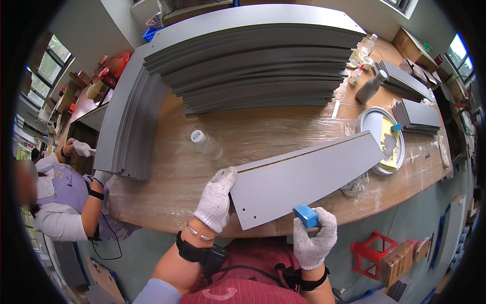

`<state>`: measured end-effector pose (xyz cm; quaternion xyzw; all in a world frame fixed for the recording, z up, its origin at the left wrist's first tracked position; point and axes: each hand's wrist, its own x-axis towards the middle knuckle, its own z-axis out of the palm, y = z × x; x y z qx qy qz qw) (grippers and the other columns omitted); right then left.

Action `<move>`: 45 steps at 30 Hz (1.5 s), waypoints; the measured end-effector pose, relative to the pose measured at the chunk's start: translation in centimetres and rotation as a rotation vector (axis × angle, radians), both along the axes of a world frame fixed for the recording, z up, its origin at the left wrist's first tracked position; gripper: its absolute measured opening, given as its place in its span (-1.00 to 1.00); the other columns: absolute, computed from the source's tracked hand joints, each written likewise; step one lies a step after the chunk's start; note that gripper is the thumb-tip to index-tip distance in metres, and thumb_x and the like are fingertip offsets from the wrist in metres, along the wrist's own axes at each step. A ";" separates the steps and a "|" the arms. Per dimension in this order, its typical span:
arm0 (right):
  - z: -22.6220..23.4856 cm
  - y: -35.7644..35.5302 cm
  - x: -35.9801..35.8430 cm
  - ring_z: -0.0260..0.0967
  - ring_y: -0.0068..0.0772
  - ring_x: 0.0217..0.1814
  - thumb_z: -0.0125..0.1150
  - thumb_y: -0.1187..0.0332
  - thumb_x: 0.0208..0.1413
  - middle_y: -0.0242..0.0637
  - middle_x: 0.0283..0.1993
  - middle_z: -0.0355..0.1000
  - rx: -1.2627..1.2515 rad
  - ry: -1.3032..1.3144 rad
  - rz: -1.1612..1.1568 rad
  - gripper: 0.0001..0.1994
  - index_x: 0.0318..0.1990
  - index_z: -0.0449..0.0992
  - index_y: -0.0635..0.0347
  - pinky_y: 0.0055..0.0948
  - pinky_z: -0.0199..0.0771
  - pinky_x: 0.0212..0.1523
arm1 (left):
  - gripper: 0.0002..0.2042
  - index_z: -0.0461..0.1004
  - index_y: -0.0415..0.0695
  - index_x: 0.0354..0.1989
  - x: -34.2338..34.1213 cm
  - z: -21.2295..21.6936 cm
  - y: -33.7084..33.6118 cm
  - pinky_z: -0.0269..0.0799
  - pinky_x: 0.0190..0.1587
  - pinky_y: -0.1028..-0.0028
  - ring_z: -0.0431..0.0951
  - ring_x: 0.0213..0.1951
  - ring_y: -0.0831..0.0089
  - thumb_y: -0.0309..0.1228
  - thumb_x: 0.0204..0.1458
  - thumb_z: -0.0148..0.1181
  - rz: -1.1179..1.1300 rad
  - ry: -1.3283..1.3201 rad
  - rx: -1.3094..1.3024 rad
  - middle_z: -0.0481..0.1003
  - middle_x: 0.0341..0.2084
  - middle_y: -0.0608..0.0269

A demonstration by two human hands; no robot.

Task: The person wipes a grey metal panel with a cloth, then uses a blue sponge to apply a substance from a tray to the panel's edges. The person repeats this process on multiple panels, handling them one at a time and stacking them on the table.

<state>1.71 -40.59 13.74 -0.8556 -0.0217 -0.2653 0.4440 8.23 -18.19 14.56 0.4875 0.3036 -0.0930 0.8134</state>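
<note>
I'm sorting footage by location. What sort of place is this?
Probably a workshop: stacked grey panels stand on a film-covered table, the person's gloved left hand holds another panel, and a gloved co-worker is nearby.

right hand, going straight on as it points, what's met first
The white-gloved right hand would likely meet the long, flat grey board, rectangular blue block leading; any gap is unclear.

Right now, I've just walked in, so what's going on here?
A person's gloved left hand holds one end of a grey panel over the table. The right hand has a blue block in its fingers by the panel's near edge; whether it touches is unclear. More grey panels are stacked beyond, and a co-worker is at the left, beside another stack.
</note>
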 end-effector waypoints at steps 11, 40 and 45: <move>4.1 4.4 -2.2 0.53 -0.17 -0.35 0.56 0.39 -0.22 -0.23 -0.21 0.56 -0.113 -0.106 0.491 -0.41 0.04 0.43 0.11 -0.26 0.54 -0.40 | -0.60 0.40 -0.20 0.16 -0.7 -1.2 0.0 0.42 0.15 0.31 0.49 0.09 0.18 -0.44 0.13 0.16 -0.081 -0.118 0.069 0.48 0.02 0.05; 7.4 2.8 -1.8 0.35 -0.21 -0.57 0.54 0.44 -0.26 -0.34 -0.51 0.36 -0.144 -0.255 0.455 -0.49 -0.13 0.36 0.06 -0.27 0.28 -0.53 | -0.74 0.45 -0.23 0.07 -1.9 -0.5 -2.0 0.55 0.10 0.20 0.59 -0.02 0.23 -0.40 0.27 0.06 0.022 0.013 -0.327 0.54 -0.06 0.06; 7.6 3.8 -1.3 0.31 -0.23 -0.68 0.54 0.41 -0.32 -0.36 -0.60 0.32 -0.172 -0.303 0.466 -0.55 -0.25 0.39 0.07 -0.29 0.19 -0.66 | -0.75 0.42 -0.22 0.07 -2.2 -1.2 -2.1 0.58 0.10 0.13 0.61 -0.02 0.18 -0.39 0.30 0.02 0.015 -0.029 -0.298 0.53 -0.06 0.03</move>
